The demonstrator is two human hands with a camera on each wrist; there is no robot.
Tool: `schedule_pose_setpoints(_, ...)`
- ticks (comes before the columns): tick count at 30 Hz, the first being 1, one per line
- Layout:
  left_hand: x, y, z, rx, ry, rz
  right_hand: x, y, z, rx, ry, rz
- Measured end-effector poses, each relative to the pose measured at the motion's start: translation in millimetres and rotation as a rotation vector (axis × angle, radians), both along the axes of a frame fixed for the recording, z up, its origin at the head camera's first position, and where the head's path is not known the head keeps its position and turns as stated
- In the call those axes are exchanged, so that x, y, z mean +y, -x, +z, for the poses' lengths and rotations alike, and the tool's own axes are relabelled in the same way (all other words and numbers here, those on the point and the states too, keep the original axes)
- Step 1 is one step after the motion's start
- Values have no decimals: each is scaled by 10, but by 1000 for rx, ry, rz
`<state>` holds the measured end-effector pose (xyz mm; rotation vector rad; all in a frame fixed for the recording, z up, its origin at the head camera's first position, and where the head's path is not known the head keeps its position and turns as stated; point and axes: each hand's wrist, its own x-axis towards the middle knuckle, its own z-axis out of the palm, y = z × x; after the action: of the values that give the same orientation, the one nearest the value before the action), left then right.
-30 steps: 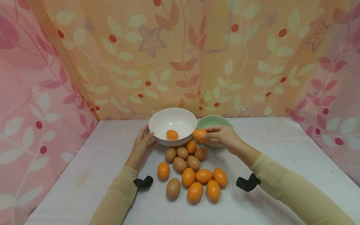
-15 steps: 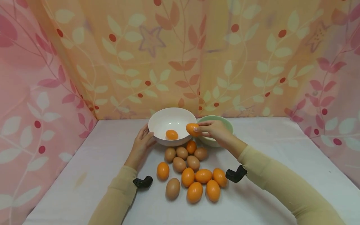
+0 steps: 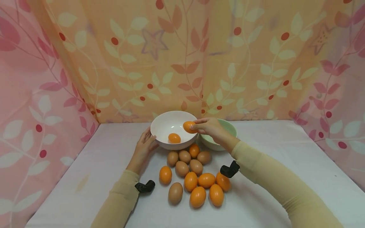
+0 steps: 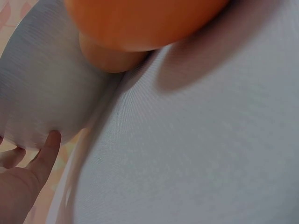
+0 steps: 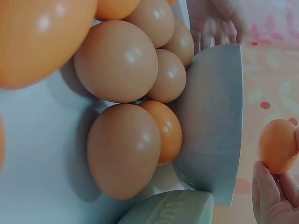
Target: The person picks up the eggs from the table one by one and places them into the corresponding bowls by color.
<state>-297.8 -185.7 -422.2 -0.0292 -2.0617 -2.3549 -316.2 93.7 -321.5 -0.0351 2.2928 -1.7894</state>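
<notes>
Over the right side of the white bowl (image 3: 162, 125), my right hand (image 3: 212, 128) pinches an orange egg (image 3: 189, 127) between thumb and fingers; the right wrist view shows this egg (image 5: 278, 145) above the rim. Another orange egg (image 3: 174, 138) lies inside the bowl. My left hand (image 3: 144, 145) rests against the bowl's left outer wall, thumb and fingers spread along it. In the left wrist view, the thumb of this hand (image 4: 28, 184) touches the wall. Directly in front of the bowl are an orange egg (image 3: 194, 150) and several brown eggs (image 3: 182, 168).
A pale green bowl (image 3: 228, 128) stands right of the white one, partly hidden by my right hand. Closer to me lie several orange eggs (image 3: 198, 197) and a single brown egg (image 3: 175, 193). White cloth (image 3: 108, 148) covers the table; patterned curtains (image 3: 182, 63) surround it.
My right hand has carried the orange egg leftward and up, from in front of the green bowl to over the white bowl. The left hand has stayed at the white bowl.
</notes>
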Motion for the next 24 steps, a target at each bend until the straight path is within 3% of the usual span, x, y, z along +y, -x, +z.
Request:
schedule_pose_setpoints(13,2,-23,-4,5,-3,-5,-211,161,-27,14,46,-10)
schedule_pose_setpoints(24,2,-13,-17,31,18,1,-370,309,-63,13,20,-59)
